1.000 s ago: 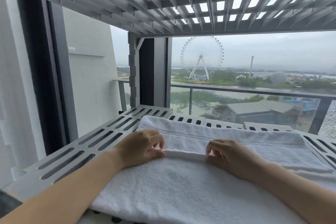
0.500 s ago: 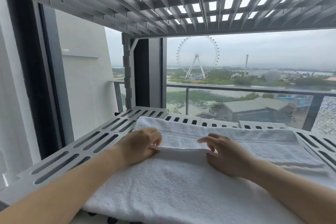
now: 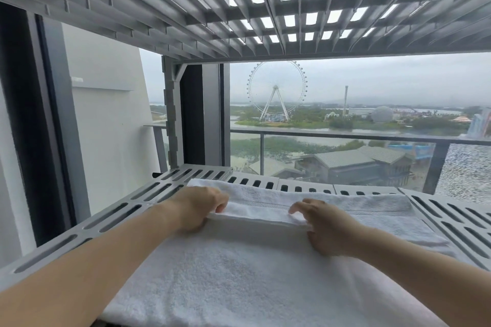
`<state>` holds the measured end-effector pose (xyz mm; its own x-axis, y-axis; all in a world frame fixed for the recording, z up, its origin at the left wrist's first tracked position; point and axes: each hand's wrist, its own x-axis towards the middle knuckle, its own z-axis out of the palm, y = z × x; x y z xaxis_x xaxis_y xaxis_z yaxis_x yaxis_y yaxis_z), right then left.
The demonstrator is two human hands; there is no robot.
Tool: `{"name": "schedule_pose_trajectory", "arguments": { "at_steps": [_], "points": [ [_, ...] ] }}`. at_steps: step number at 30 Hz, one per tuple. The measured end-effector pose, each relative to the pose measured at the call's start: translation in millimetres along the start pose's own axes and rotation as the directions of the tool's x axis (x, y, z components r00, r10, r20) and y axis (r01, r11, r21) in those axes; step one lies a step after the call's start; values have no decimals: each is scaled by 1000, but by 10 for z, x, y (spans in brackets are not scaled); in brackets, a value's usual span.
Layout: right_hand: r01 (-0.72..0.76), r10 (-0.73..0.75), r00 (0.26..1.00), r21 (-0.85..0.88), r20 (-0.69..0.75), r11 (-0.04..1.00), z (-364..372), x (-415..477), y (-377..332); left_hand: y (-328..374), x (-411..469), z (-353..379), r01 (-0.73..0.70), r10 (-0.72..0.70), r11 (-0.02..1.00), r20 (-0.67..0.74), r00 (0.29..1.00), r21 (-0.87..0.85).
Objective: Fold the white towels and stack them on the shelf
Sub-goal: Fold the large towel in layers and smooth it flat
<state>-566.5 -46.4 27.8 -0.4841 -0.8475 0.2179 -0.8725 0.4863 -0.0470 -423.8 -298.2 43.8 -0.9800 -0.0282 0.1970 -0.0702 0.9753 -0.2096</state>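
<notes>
Soft, flat daylight from the pale overcast sky [image 3: 385,74] enters through the large glass window [image 3: 345,156] ahead, so the scene is bright and even. The grey slatted upper shelf [image 3: 186,8] is backlit and darker beneath, its bars bowed and slightly smeared by wide-angle distortion. The white terry towel [image 3: 239,273] shows crisp pile, with only faint, soft shadows along its fold.

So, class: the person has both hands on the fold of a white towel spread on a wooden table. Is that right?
Not quite. The head view shows the white towel spread on a grey slotted shelf, not a wooden table. Both the left hand and right hand are on its fold.
</notes>
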Motion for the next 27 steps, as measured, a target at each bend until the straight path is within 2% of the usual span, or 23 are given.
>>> {"name": "schedule_pose_trajectory", "arguments": {
  "at_steps": [1,3,5,7,8,9,11,12,15,19,22,25,27],
  "points": [
    [-15,15,1000,-9,1,1000,-1,3,4,-1,16,-10,2,-2,1000,-17,1000,25],
    [-39,34,996,-58,-85,998,0,28,-17,-4,52,-41,17,-3,996,-150,989,93],
    [-61,35,969,-99,-245,993,-27,55,-19,-46,96,-77,39,18,988,-362,932,147],
    [-45,6,942,-108,-336,993,-62,38,12,-76,97,-118,69,-23,995,-483,875,77],
    [-10,-25,947,-109,-320,994,-67,9,29,-99,79,-110,51,-28,998,-470,882,38],
    [43,-68,964,-101,-257,994,-51,-28,44,-125,50,-73,6,-4,1000,-395,919,6],
    [134,-138,987,-55,-80,989,15,-111,57,-161,-51,22,-56,49,997,-135,990,-47],
    [146,-147,988,-30,-37,989,37,-140,66,-168,-115,56,-64,59,995,-74,996,-73],
    [155,-155,986,-4,-66,988,53,-131,109,-160,-248,99,-30,21,997,-132,991,-66],
    [181,-178,980,27,-95,983,67,-116,100,-14,-324,119,149,-148,989,-219,965,-9],
    [162,-156,981,49,-114,986,87,-135,117,57,-358,154,229,-237,971,-268,934,-61],
    [149,-138,982,76,-130,986,110,-155,129,89,-409,197,160,-164,986,-368,915,-42],
    [145,-133,981,83,-138,986,113,-159,119,114,-434,189,66,-67,998,-369,927,-17]
  ]
}}
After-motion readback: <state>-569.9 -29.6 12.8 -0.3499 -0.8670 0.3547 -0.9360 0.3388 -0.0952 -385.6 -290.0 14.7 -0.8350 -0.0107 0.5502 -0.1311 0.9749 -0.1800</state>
